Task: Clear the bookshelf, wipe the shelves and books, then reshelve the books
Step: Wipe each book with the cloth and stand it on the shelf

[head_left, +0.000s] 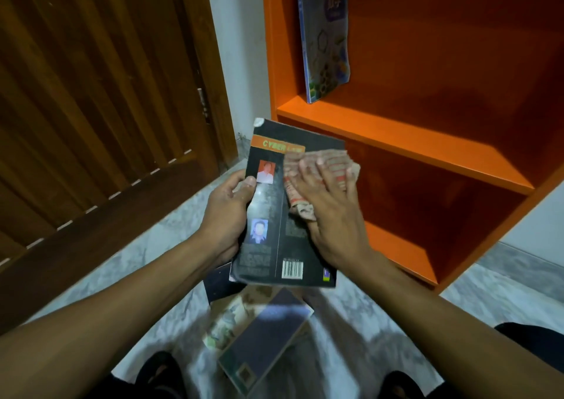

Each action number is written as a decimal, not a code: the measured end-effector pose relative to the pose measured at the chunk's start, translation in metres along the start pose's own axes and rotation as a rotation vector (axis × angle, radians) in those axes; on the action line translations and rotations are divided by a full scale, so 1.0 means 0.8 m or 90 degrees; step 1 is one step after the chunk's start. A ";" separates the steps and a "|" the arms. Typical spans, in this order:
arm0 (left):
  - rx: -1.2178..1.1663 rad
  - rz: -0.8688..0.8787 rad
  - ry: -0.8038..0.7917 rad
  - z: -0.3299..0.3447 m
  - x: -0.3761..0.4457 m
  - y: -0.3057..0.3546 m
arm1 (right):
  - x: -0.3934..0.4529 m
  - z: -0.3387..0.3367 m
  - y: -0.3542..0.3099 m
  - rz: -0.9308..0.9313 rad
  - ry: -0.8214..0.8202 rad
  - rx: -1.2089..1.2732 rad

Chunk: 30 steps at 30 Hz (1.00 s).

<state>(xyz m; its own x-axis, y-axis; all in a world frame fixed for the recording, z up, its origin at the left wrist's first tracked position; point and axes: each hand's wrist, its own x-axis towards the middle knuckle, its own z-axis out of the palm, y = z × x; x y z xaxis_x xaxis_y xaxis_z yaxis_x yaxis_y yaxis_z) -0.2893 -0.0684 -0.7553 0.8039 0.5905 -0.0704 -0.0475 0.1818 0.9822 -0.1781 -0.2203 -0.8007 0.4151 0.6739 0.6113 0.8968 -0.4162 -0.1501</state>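
My left hand [227, 212] grips the left edge of a black paperback [268, 230], thumb on its back cover, holding it in the air in front of the orange bookshelf [412, 142]. My right hand [329, 206] lies flat with straight fingers on a reddish patterned cloth [323, 166], pressing it against the upper right of the cover. One blue book [326, 35] leans upright at the left of the upper shelf. The lower shelf [396, 246] holds nothing that I can see.
Several books [259, 334] lie in a loose pile on the marble floor [158, 246] below the held book, between my feet. A brown wooden door [100, 93] stands at the left, with a strip of white wall [241, 47] between it and the bookshelf.
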 end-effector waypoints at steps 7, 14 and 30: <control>-0.055 -0.001 0.128 -0.022 0.028 0.015 | -0.033 0.022 -0.031 -0.104 -0.107 0.199; 0.094 0.046 0.194 -0.061 0.041 0.014 | -0.047 0.021 -0.052 0.049 -0.183 0.459; 0.131 0.030 -0.043 0.018 0.008 -0.020 | 0.035 0.015 -0.060 0.223 0.079 0.335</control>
<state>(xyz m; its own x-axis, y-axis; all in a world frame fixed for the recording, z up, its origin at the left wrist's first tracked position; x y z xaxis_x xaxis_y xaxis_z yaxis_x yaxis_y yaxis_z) -0.2748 -0.0789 -0.7692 0.8419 0.5394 -0.0192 0.0308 -0.0125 0.9994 -0.2078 -0.1739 -0.7860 0.7047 0.4637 0.5370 0.6795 -0.2232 -0.6989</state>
